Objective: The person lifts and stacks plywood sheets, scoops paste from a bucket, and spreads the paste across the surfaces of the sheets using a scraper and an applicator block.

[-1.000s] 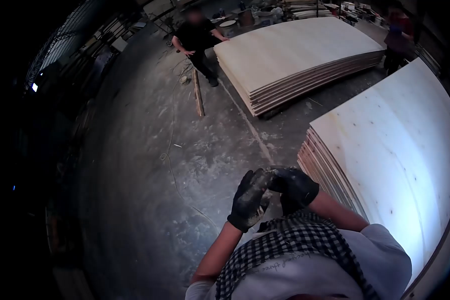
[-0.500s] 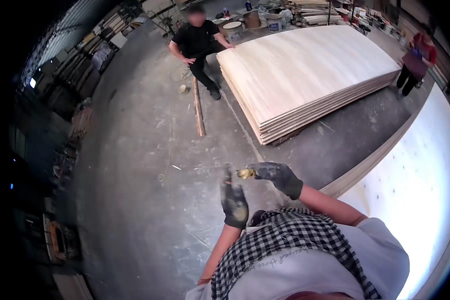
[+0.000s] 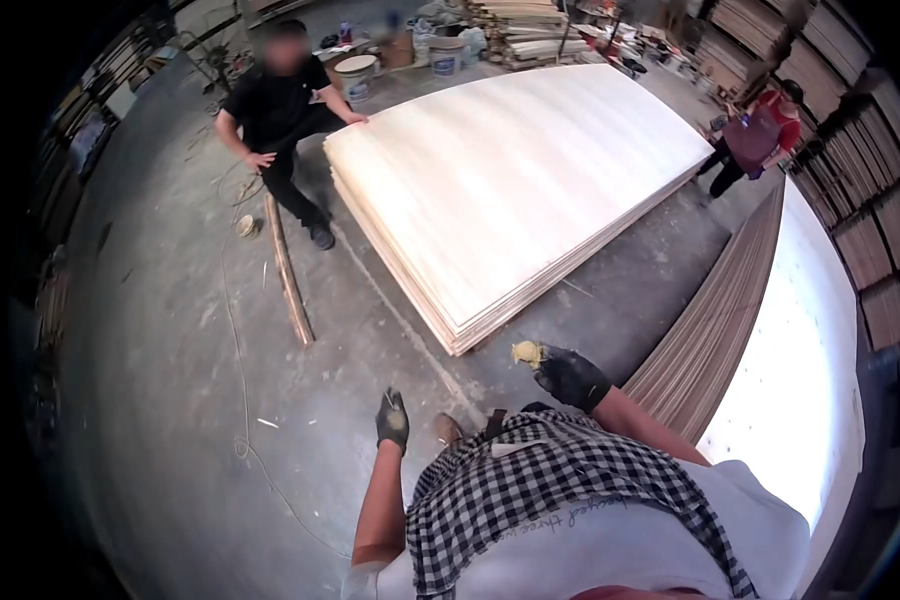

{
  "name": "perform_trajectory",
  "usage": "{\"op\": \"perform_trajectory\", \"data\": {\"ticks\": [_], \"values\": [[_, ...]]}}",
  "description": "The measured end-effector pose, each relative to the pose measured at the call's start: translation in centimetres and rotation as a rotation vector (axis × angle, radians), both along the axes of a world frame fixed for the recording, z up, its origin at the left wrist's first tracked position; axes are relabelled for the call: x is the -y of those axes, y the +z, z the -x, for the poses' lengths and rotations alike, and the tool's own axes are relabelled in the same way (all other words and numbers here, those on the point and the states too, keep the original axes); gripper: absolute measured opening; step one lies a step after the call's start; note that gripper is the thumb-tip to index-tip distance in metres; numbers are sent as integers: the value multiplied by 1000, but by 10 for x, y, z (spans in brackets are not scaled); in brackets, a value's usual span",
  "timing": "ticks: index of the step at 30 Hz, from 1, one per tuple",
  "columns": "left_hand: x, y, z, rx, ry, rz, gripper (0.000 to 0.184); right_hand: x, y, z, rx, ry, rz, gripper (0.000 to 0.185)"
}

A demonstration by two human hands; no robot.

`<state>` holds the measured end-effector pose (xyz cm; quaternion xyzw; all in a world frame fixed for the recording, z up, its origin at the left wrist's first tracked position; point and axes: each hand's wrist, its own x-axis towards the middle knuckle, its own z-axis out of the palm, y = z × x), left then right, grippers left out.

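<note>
My right hand [image 3: 572, 380], in a dark glove, is closed around a yellowish, putty-like lump [image 3: 528, 353] that sticks out past the fingers. It is held in front of my checked apron [image 3: 510, 470], just off the near corner of a stack of pale plywood sheets [image 3: 510, 190]. Lower down on the left, my left hand [image 3: 393, 420] wears a matching glove with a pale smear on it. Its fingers look curled together, and a small light sliver shows at their tips, too small to name.
A seated person in black [image 3: 280, 115] rests a hand on the stack. Another person in red [image 3: 760, 140] stands at its far right. A second sheet stack [image 3: 800, 340] lies close on my right. A wooden strip [image 3: 288, 270] and a cable [image 3: 240, 390] lie on the floor.
My hands have moved apart: the left went down and left, the right slightly right with the lump. My view has turned right, so the plywood stack appears further left and nearer.
</note>
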<state>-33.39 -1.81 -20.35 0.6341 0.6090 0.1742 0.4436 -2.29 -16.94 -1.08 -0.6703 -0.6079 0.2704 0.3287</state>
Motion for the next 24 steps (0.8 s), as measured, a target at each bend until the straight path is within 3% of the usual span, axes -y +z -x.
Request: {"op": "perform_trajectory", "data": {"ticks": [1, 2, 5, 7, 9, 13, 15, 16, 17, 20, 24], "values": [[-6, -12, -3, -95, -79, 40, 50, -7, 0, -3, -51, -29, -37, 27], [-16, -24, -8, -119, -98, 120, 50, -16, -1, -9, -307, -134, 85, 29], [-31, -93, -19, -205, -192, 198, 49, -42, -7, -35, -327, -129, 279, 27], [-36, -141, -27, -298, -293, 243, 48, -49, -76, -71, -815, -230, 292, 37], [-35, -155, -43, -356, -287, 312, 45, -75, -74, -104, -582, -136, 248, 35], [-54, -180, -101, -448, -462, 200, 46, -123, -50, -183, 30, 113, 151, 30], [-83, -107, -158, -439, -212, 282, 50, -127, -82, -228, -44, 148, 95, 27], [-110, -114, -174, -437, -247, 314, 52, -135, -85, -247, -14, 182, 87, 27], [-132, -120, -193, -424, -215, 147, 50, -143, -89, -266, 23, 216, 78, 27], [-212, -43, -263, -509, -195, 250, 50, -166, -104, -312, 139, 285, 122, 23], [-250, -15, -305, -442, -50, 179, 49, -192, -136, -353, 268, 384, 122, 20]]}}
